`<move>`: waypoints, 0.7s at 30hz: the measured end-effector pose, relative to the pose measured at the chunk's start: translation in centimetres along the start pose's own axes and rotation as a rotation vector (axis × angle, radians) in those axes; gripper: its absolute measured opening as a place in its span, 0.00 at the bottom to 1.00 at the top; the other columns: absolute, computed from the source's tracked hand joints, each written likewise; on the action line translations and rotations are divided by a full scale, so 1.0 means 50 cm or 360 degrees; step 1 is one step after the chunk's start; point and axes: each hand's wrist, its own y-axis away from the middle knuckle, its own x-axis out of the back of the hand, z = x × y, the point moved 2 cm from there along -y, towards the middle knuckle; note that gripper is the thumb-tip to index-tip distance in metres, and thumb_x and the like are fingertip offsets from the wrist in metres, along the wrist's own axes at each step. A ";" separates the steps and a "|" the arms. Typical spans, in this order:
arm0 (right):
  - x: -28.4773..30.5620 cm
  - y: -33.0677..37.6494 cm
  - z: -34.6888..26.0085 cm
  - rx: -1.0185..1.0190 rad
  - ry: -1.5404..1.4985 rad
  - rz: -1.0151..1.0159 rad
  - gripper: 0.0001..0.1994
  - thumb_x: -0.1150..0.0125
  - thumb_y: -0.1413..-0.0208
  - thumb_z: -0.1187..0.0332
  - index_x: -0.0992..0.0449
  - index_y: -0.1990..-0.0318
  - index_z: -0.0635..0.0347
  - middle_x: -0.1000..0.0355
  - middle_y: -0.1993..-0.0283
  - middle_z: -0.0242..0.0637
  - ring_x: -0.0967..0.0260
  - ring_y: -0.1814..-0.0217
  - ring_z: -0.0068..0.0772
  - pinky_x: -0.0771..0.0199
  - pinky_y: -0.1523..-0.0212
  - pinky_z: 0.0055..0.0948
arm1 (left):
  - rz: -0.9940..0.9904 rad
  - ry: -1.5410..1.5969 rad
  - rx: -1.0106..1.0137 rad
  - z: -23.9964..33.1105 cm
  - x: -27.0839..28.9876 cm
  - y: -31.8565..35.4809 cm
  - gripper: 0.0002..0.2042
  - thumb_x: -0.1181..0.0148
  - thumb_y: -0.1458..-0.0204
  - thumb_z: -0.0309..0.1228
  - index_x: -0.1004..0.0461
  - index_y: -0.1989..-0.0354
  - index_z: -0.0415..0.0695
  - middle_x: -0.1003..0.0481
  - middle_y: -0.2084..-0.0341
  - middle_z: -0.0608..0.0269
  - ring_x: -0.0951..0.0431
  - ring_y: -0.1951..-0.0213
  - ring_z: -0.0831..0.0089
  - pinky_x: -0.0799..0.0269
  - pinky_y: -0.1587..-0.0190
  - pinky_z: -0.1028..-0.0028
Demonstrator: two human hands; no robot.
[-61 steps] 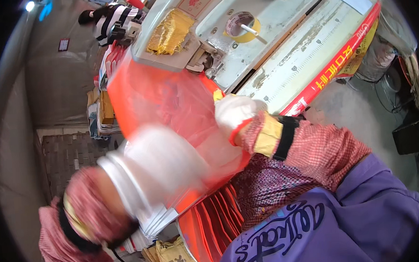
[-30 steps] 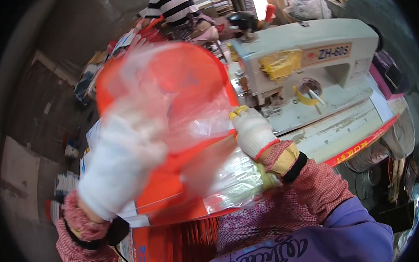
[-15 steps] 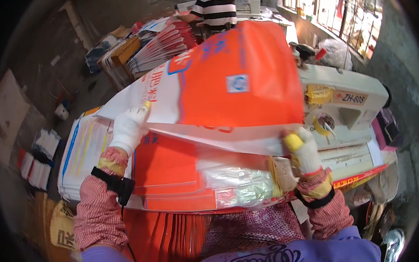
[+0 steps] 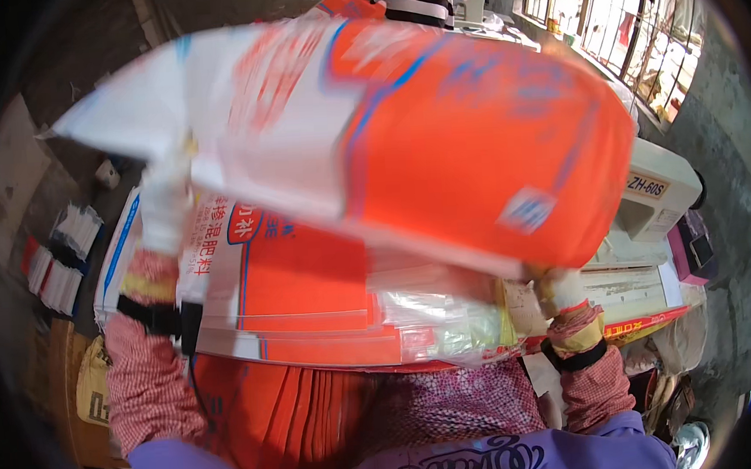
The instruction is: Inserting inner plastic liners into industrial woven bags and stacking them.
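Two hands (image 4: 167, 200) on one orange-white sack (image 4: 465, 156)

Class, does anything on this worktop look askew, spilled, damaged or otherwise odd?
Mildly: the clear plastic looks crumpled and uneven, unlike the flat orange-and-white stack left of it. No spill shows.

Sack (image 4: 481, 133) over stacked sacks (image 4: 305, 282), sewing machine (image 4: 669, 189) at right; window (image 4: 613, 35) behind, bundles (image 4: 57, 278) at left
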 end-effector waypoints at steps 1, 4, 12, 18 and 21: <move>0.007 0.007 -0.038 -0.0019 0.0005 0.0014 0.13 0.44 0.60 0.74 0.26 0.62 0.60 0.28 0.70 0.42 0.30 0.68 0.40 0.30 0.63 0.33 | -0.0169 -0.0049 -0.0042 -0.031 -0.041 0.072 0.18 0.51 0.57 0.18 0.32 0.53 0.36 0.30 0.58 0.45 0.29 0.55 0.55 0.32 0.54 0.68; 0.037 -0.010 -0.154 -0.0115 -0.1120 -0.1041 0.12 0.43 0.56 0.70 0.25 0.61 0.57 0.27 0.66 0.43 0.29 0.62 0.39 0.30 0.58 0.29 | -0.0990 0.0079 0.0020 -0.031 -0.068 0.255 0.14 0.51 0.63 0.17 0.30 0.64 0.39 0.28 0.68 0.50 0.27 0.63 0.53 0.31 0.60 0.63; 0.191 -0.217 -0.208 0.0429 -0.0520 0.0508 0.20 0.40 0.60 0.77 0.30 0.55 0.62 0.31 0.59 0.44 0.31 0.60 0.40 0.30 0.59 0.29 | -0.1105 0.0593 0.0415 -0.148 -0.054 0.458 0.18 0.52 0.62 0.17 0.30 0.59 0.41 0.30 0.57 0.52 0.30 0.58 0.56 0.33 0.56 0.65; 0.149 -0.369 -0.244 0.0645 0.0027 0.0207 0.11 0.45 0.56 0.69 0.27 0.62 0.56 0.29 0.62 0.42 0.31 0.61 0.44 0.28 0.61 0.33 | -0.1122 0.0096 0.0144 -0.098 -0.039 0.418 0.15 0.51 0.62 0.17 0.30 0.63 0.41 0.29 0.61 0.51 0.28 0.61 0.55 0.31 0.59 0.65; 0.151 -0.348 -0.149 0.0220 0.0112 0.0142 0.09 0.47 0.54 0.66 0.26 0.65 0.56 0.28 0.68 0.42 0.30 0.66 0.46 0.29 0.66 0.36 | -0.1198 -0.0001 0.0315 -0.149 -0.024 0.448 0.14 0.50 0.61 0.19 0.30 0.63 0.42 0.28 0.64 0.50 0.27 0.63 0.54 0.30 0.61 0.64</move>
